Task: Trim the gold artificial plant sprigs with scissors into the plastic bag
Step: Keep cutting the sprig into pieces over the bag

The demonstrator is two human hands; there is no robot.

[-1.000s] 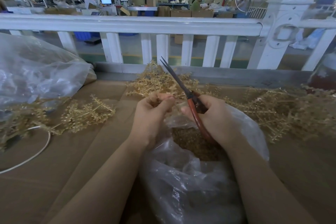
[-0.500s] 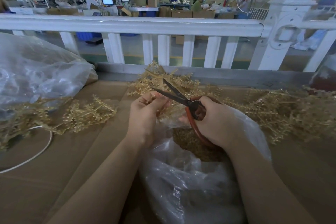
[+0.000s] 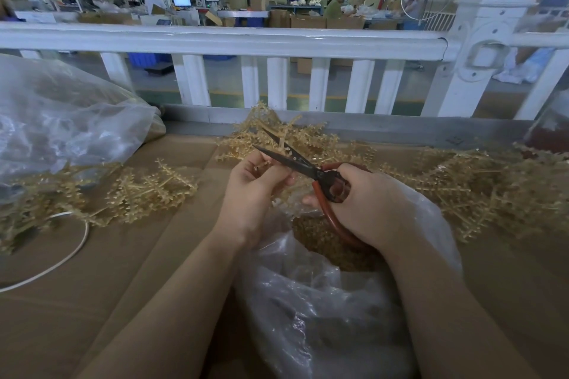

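Note:
My left hand point(image 3: 252, 191) pinches a gold sprig point(image 3: 284, 132) whose stem rises between the parted dark blades of the scissors point(image 3: 295, 160). My right hand point(image 3: 366, 206) grips the scissors by their red handles. Both hands are over the mouth of a clear plastic bag point(image 3: 323, 301) that holds a heap of gold trimmings point(image 3: 320, 240). More gold sprigs lie in piles at the left point(image 3: 147, 191), behind the hands point(image 3: 338, 144) and at the right point(image 3: 480, 188).
A brown cardboard surface point(image 3: 123, 271) covers the table. A large clear bag point(image 3: 61, 123) sits at the left, with a white cable point(image 3: 61, 258) in front of it. A white railing point(image 3: 231, 40) runs along the table's far edge, with a workshop behind it.
The scissors have tipped down from pointing up and away, and their blades have parted around the sprig's stem. My left hand has lifted the sprig slightly towards the blades.

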